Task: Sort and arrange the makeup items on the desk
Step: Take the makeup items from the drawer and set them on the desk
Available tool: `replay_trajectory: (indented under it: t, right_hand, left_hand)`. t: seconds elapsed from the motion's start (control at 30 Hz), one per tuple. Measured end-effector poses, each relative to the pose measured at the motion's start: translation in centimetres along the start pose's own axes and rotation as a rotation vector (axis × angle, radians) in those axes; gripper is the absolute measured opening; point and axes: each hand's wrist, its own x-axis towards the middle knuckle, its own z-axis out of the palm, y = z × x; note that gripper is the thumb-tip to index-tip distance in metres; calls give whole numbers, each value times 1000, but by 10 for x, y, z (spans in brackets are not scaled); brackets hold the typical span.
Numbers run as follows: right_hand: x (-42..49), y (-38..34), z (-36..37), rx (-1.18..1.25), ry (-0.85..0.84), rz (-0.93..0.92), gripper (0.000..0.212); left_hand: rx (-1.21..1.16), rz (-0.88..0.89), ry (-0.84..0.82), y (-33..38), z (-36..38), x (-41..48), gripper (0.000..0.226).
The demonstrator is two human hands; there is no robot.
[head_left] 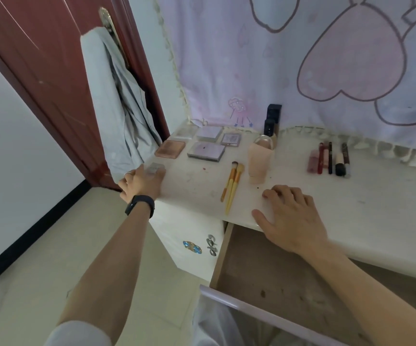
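My left hand (142, 182) holds a small clear compact (155, 169) at the left corner of the white desk (339, 208). My right hand (289, 216) rests flat on the desk's front edge, fingers relaxed, holding nothing. Several flat palettes lie at the back left, among them a rose-gold one (170, 149) and a lilac one (206, 151). Two yellow brushes (232, 186) lie side by side in the middle. A peach tube (259, 158) stands behind them, and two dark bottles (272, 119) stand by the curtain. A row of lipsticks and pens (329, 159) lies at the right.
An open drawer (264, 265) juts out under the desk below my right hand. A pink printed curtain (301, 58) hangs behind the desk. A dark red door (39, 71) with a grey garment (122, 108) on its handle stands at the left.
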Motion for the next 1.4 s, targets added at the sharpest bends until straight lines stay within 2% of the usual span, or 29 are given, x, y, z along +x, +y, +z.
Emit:
replay_trajectory:
  t: [0.1, 0.2, 0.27, 0.37, 0.43, 0.5, 0.57, 0.63, 0.77, 0.83, 0.93, 1.03, 1.07, 1.17, 1.23, 1.33, 1.4]
  right_hand:
    - [2, -6, -9, 52, -41, 4, 59]
    - [0, -9, -17, 186, -47, 9, 54]
    - [-4, -4, -24, 419, 5, 62, 41]
    - [-30, 13, -41, 750, 130, 183, 23]
    - [-66, 32, -57, 812, 172, 192, 18]
    - [-114, 57, -73, 760, 153, 162, 14]
    - [-162, 91, -89, 678, 58, 208, 11]
    - [-200, 128, -102, 603, -119, 309, 7]
    - [-255, 211, -110, 259, -614, 542, 19]
    - [-269, 243, -105, 98, -742, 628, 31]
    - [-269, 262, -97, 224, -694, 670, 52]
    - [-262, 263, -84, 263, -784, 629, 61]
    - [-262, 262, -79, 251, -813, 612, 56]
    - [-267, 260, -76, 336, -859, 592, 24]
    - [-263, 259, -80, 363, -886, 568, 19]
    - [-248, 256, -78, 223, -795, 531, 42]
    - [-236, 250, -71, 180, -745, 551, 65]
  left_hand:
    - [-14, 39, 66, 4, -2, -23, 85]
    - [-169, 280, 160, 16, 6, -73, 70]
    - [-301, 474, 127, 26, 13, -119, 54]
    - [-431, 664, -60, 41, 22, -199, 32]
    - [-446, 742, -241, 49, 27, -249, 22]
    - [-414, 829, -435, 55, 36, -289, 15]
    - [-340, 878, -664, 62, 48, -319, 11]
    - [-218, 907, -874, 74, 61, -342, 14]
    - [25, 921, -1220, 100, 93, -379, 27]
    - [179, 949, -1324, 114, 111, -397, 40]
    - [323, 1021, -1303, 133, 140, -420, 55]
    - [419, 1103, -1241, 141, 161, -440, 55]
    - [449, 1117, -1218, 142, 165, -445, 52]
    - [501, 1119, -1202, 139, 173, -452, 41]
    - [523, 1118, -1215, 139, 174, -450, 40]
    - [551, 1119, -1214, 140, 174, -451, 43]
    - [554, 1122, -1194, 139, 174, -453, 48]
